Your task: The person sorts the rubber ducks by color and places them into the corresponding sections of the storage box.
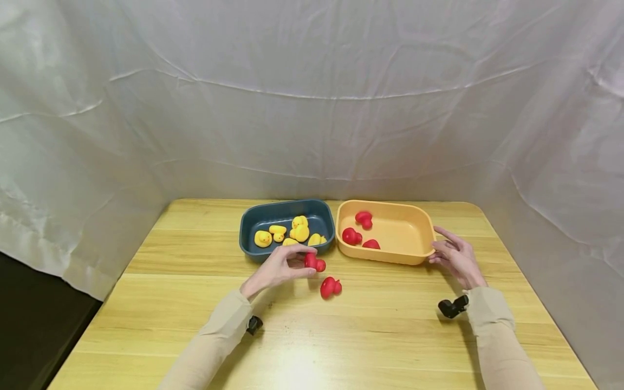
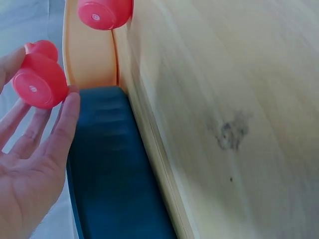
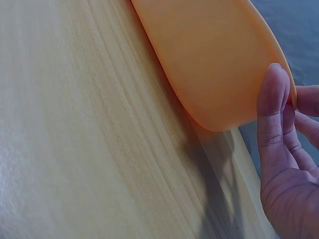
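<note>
My left hand (image 1: pixel 283 266) pinches a red rubber duck (image 1: pixel 314 262) between thumb and fingers, just in front of the dark blue bin (image 1: pixel 247 238). In the left wrist view the round underside of this duck (image 2: pixel 37 84) shows. Another red duck (image 1: pixel 329 287) lies on the table just below and right of it. At the far right, my right hand (image 1: pixel 458 260) holds the right end of the orange bin (image 1: pixel 390 257). In the right wrist view the thumb (image 3: pixel 273 94) lies against the bin's wall, with other fingers past its rim.
Several yellow ducks (image 1: pixel 263 239) lie in the blue bin. Three red ducks (image 1: pixel 351 236) sit at the left end of the orange bin. Both bins stand side by side at the back of the wooden table (image 1: pixel 370 336), before a pale curtain (image 1: pixel 302 130).
</note>
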Motion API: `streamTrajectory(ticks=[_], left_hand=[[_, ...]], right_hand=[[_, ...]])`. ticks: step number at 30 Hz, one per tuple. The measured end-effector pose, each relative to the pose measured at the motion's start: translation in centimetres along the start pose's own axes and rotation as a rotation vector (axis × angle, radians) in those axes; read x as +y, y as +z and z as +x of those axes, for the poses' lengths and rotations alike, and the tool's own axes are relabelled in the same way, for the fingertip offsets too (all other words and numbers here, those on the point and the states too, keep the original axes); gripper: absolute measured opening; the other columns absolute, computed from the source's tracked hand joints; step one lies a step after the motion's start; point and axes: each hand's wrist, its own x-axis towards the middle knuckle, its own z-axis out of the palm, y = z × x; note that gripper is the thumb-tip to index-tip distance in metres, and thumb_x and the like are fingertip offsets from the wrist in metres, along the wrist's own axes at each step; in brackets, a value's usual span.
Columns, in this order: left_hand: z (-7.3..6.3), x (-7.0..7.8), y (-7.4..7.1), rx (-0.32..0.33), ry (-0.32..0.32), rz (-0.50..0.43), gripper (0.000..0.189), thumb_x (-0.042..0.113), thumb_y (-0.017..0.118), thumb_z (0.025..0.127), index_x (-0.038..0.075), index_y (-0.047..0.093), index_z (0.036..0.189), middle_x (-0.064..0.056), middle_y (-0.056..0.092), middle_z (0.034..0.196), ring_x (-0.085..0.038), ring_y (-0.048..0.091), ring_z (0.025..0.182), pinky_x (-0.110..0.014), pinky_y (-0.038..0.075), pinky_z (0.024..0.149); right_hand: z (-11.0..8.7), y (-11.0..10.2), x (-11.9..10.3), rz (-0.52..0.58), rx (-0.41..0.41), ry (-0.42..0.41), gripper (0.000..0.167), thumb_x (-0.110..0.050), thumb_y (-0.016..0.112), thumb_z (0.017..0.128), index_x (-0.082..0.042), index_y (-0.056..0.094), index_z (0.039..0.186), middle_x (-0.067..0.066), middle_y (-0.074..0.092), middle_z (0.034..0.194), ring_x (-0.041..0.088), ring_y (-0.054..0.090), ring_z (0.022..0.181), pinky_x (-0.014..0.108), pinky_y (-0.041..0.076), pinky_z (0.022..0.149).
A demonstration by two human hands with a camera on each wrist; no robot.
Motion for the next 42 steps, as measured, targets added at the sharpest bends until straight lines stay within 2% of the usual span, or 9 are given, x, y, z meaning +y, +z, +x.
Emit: streamTrajectory(ticks=[4, 9, 12, 16, 21, 24, 30, 34, 42], left_hand=[[0.1, 0.1, 0.2, 0.045, 0.011, -0.039, 0.046, 0.013, 0.081, 0.085, 0.007, 0.067, 0.128, -0.017, 0.068, 0.126, -0.027, 0.069, 0.106, -0.042, 0.06, 0.097], [0.6, 0.4, 0.5, 0.099, 0.008, -0.029, 0.046, 0.017, 0.082, 0.085, 0.01, 0.068, 0.128, -0.01, 0.069, 0.126, -0.024, 0.068, 0.108, -0.043, 0.059, 0.098], [1.0, 0.7, 0.7, 0.118, 0.001, -0.027, 0.047, 0.017, 0.081, 0.086, 0.008, 0.067, 0.13, -0.007, 0.069, 0.127, -0.024, 0.069, 0.11, -0.035, 0.059, 0.097], [1.8, 1.0, 1.1, 0.13, 0.036, -0.053, 0.048, 0.014, 0.08, 0.087, 0.004, 0.065, 0.131, -0.013, 0.068, 0.129, -0.029, 0.069, 0.113, -0.027, 0.059, 0.096], [3.0, 1.5, 1.7, 0.141, 0.098, -0.039, 0.048, 0.01, 0.081, 0.085, 0.003, 0.066, 0.13, -0.017, 0.066, 0.128, -0.035, 0.066, 0.115, -0.041, 0.057, 0.103], [3.7, 1.8, 2.1, 0.148, 0.098, -0.042, 0.047, 0.011, 0.081, 0.084, 0.007, 0.067, 0.129, -0.013, 0.067, 0.127, -0.034, 0.066, 0.115, -0.046, 0.056, 0.103], [4.8, 2.2, 2.8, 0.149, 0.072, -0.048, 0.048, 0.012, 0.081, 0.085, 0.01, 0.067, 0.131, -0.013, 0.066, 0.128, -0.031, 0.068, 0.114, -0.041, 0.057, 0.103], [5.7, 2.4, 3.4, 0.149, 0.067, -0.05, 0.049, 0.012, 0.081, 0.085, 0.007, 0.066, 0.131, -0.014, 0.066, 0.131, -0.03, 0.068, 0.114, -0.036, 0.059, 0.1], [7.5, 3.1, 4.6, 0.155, 0.057, -0.067, 0.048, 0.01, 0.081, 0.085, 0.003, 0.065, 0.13, -0.016, 0.067, 0.129, -0.036, 0.067, 0.115, -0.047, 0.058, 0.1]], right_hand=[[0.0, 0.0, 0.0, 0.001, 0.001, 0.002, 0.07, -0.001, 0.057, 0.1, 0.0, 0.02, 0.159, 0.001, 0.071, 0.086, 0.013, 0.071, 0.068, 0.023, 0.062, 0.064], [0.0, 0.0, 0.0, 0.003, 0.003, 0.003, 0.07, -0.001, 0.057, 0.1, 0.0, 0.02, 0.159, 0.0, 0.071, 0.086, 0.014, 0.071, 0.068, 0.023, 0.062, 0.064], [0.0, 0.0, 0.0, 0.002, 0.003, 0.002, 0.07, -0.001, 0.057, 0.1, 0.001, 0.019, 0.159, 0.0, 0.072, 0.086, 0.014, 0.071, 0.068, 0.023, 0.062, 0.064], [0.0, 0.0, 0.0, -0.002, 0.001, -0.001, 0.071, -0.001, 0.057, 0.1, 0.002, 0.017, 0.159, 0.001, 0.071, 0.085, 0.014, 0.071, 0.068, 0.023, 0.063, 0.064], [0.1, 0.0, 0.0, -0.004, 0.003, 0.0, 0.071, 0.0, 0.056, 0.1, 0.004, 0.016, 0.159, 0.001, 0.071, 0.084, 0.014, 0.071, 0.068, 0.024, 0.063, 0.064], [0.1, 0.0, 0.0, 0.0, 0.004, 0.0, 0.071, 0.001, 0.056, 0.101, 0.004, 0.016, 0.159, 0.001, 0.071, 0.084, 0.014, 0.071, 0.067, 0.024, 0.063, 0.064], [0.1, 0.1, -0.1, 0.004, 0.009, 0.006, 0.07, 0.0, 0.057, 0.1, 0.002, 0.018, 0.159, 0.0, 0.072, 0.086, 0.014, 0.071, 0.067, 0.023, 0.063, 0.064], [0.1, 0.1, -0.1, 0.004, 0.012, 0.009, 0.07, 0.0, 0.057, 0.1, 0.002, 0.019, 0.159, 0.0, 0.072, 0.086, 0.014, 0.071, 0.067, 0.023, 0.063, 0.065], [0.1, 0.0, 0.0, 0.013, 0.009, 0.008, 0.069, 0.0, 0.057, 0.1, 0.0, 0.021, 0.159, -0.001, 0.072, 0.085, 0.013, 0.071, 0.067, 0.024, 0.063, 0.064]])
